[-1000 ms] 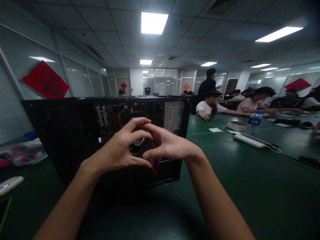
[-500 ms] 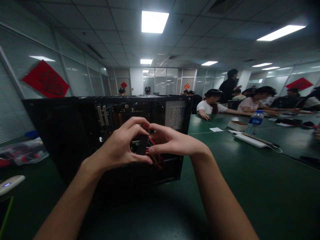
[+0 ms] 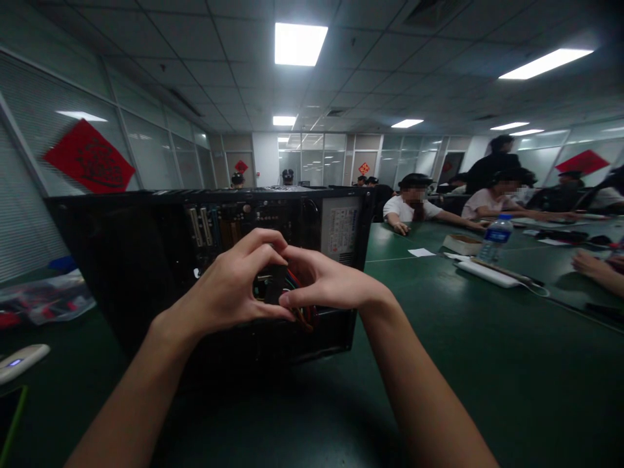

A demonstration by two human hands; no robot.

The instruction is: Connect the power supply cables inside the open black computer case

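Note:
An open black computer case [image 3: 312, 338] stands on the green table, its side facing me. In front of the opening, my left hand [image 3: 231, 279] is closed around a black rectangular part [image 3: 275, 283], fingers above and thumb below. My right hand [image 3: 331, 276] curls in from the right around a bundle of coloured cables [image 3: 306, 317]. Its thumb tip rests against the right edge of the black part. The right fingertips are hidden behind it, as is any plug on the cables. Expansion slots [image 3: 202, 226] and a labelled power supply [image 3: 341, 227] show inside the case.
To the left lie a plastic bag [image 3: 49, 296], a white device [image 3: 23, 363] and a green-edged object [image 3: 12, 416]. Farther right are a water bottle [image 3: 496, 237], a small box [image 3: 462, 244] and a white power strip-like object [image 3: 489, 273]. Other people sit around the table.
My right hand has shifted slightly left, its thumb now against the black part. My left hand barely moved. Another person's hands have appeared at the right edge; a standing person moved right.

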